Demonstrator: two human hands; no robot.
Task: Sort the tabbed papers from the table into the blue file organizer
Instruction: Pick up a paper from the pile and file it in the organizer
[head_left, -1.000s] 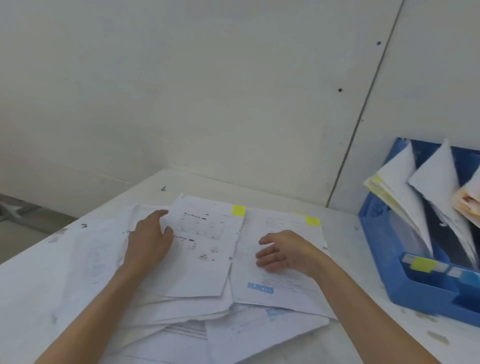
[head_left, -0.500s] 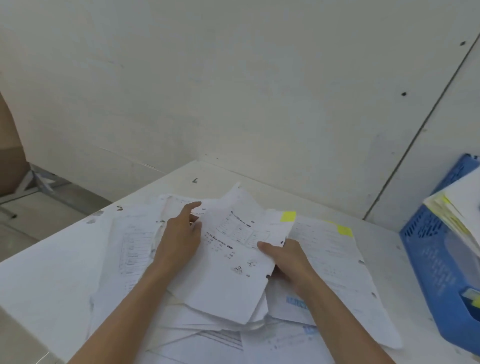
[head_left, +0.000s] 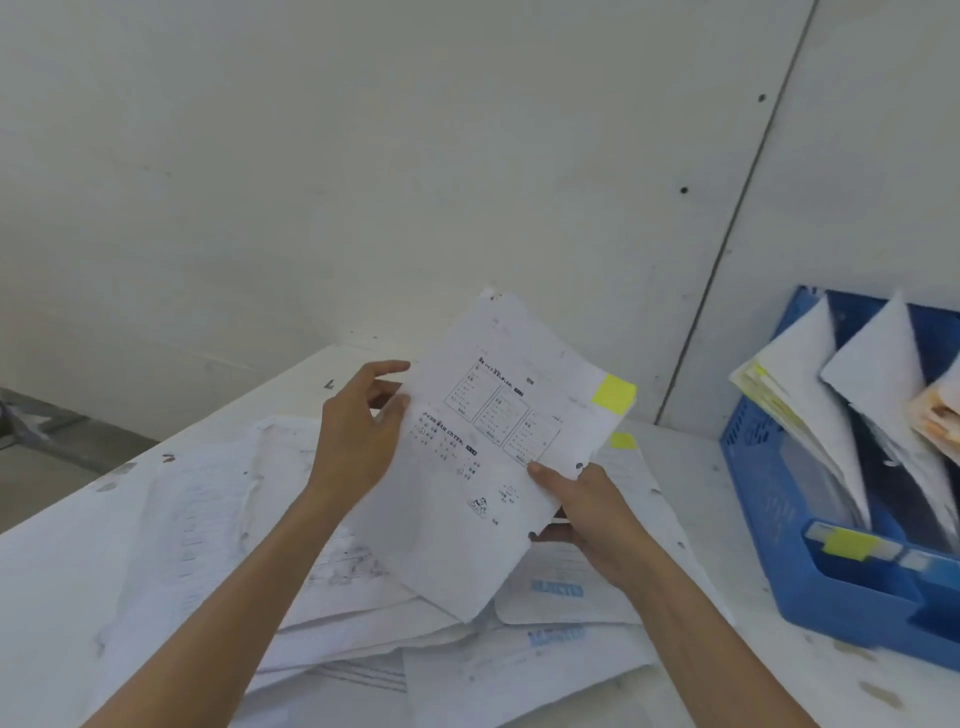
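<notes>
printed sheet (head_left: 488, 467): white, yellow tab (head_left: 614, 393) at its top right corner, tilted in the air over the pile | pile of papers (head_left: 218, 519): loose, overlapping, flat, mid-table (head_left: 696, 462) to near edge | blue file organizer (head_left: 769, 519): far right corner, sheets standing in its slots

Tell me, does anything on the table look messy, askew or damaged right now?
Yes. The paper pile lies fanned at mixed angles with wrinkled, curled edges. The filed papers in the blue file organizer lean and splay past its left wall. The held sheet with the yellow tab looks intact, pinched by left hand and right hand.
</notes>
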